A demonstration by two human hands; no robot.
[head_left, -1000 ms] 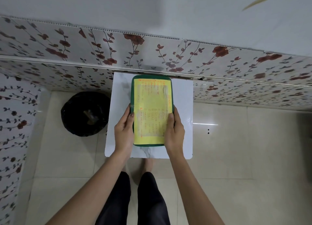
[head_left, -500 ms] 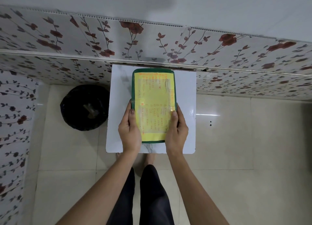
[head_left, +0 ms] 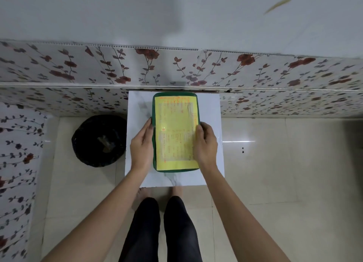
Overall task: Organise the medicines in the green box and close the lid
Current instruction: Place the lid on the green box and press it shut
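Since the earlier frames both hands have slid from the box's near corners up to its long sides, and the thumbs have come off the lid. The left hand (head_left: 141,145) lies flat along the left edge of the green box (head_left: 175,132), fingers (head_left: 147,126) straight and together; the right hand (head_left: 205,143) cups the right edge, its fingers curled onto the rim. The box sits lengthwise on the small white table (head_left: 211,112), far end near the floral wall (head_left: 176,69). The lid with its yellow printed sheet (head_left: 174,124) looks fully down, so the task seems all but done, perhaps a last press. No medicines are visible; whether the lid has latched cannot be told, and the print is unreadable. A black bin (head_left: 99,140) stands left of the table
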